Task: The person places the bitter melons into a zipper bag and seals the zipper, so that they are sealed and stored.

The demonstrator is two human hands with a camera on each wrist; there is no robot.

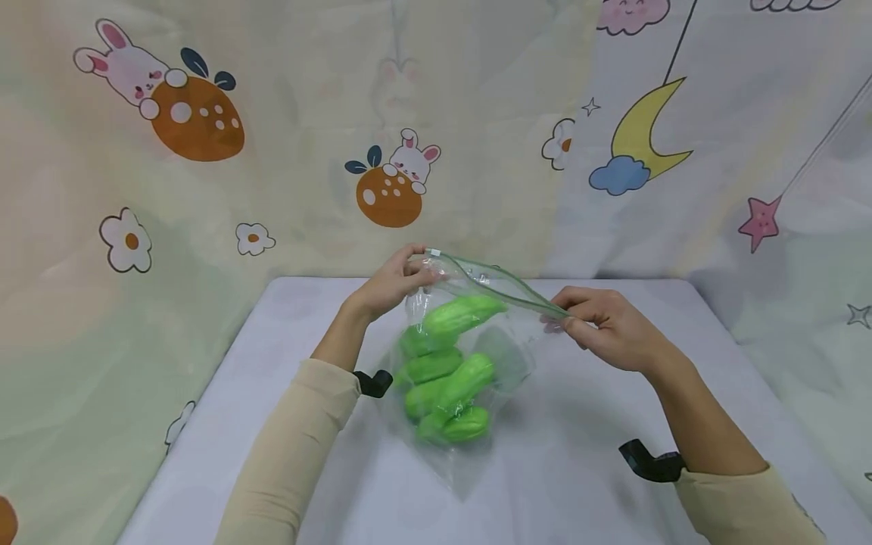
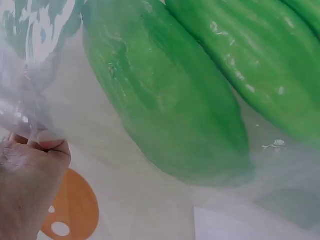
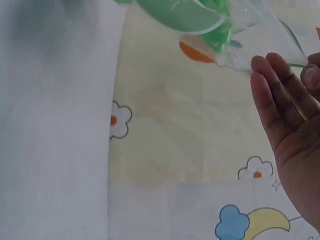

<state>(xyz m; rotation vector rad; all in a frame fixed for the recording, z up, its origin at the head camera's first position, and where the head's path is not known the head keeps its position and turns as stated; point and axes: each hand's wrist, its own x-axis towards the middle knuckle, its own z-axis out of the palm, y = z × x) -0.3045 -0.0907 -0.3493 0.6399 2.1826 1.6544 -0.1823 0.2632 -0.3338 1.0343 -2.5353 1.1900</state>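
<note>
A clear zip bag (image 1: pixel 458 473) with a green zip strip (image 1: pixel 507 288) along its mouth is held up over the table. Several bright green, ridged gourd-like vegetables (image 1: pixel 463 382) lie inside it; their exact kind is unclear. At the bag's upper left corner, my left hand (image 1: pixel 393 284) pinches the plastic by the zip's white slider. My right hand (image 1: pixel 613 327) grips the other end of the strip between thumb and forefinger. Seen from the right wrist, that hand's other fingers (image 3: pixel 280 90) are nearly straight. Large vegetables (image 2: pixel 165 95) press against the plastic in the left wrist view.
A white-covered table (image 1: pixel 565 469) lies beneath the bag. Behind it hangs a pale curtain (image 1: pixel 306 189) printed with rabbits, flowers and a moon. Black wrist mounts (image 1: pixel 652 462) sit on both forearms.
</note>
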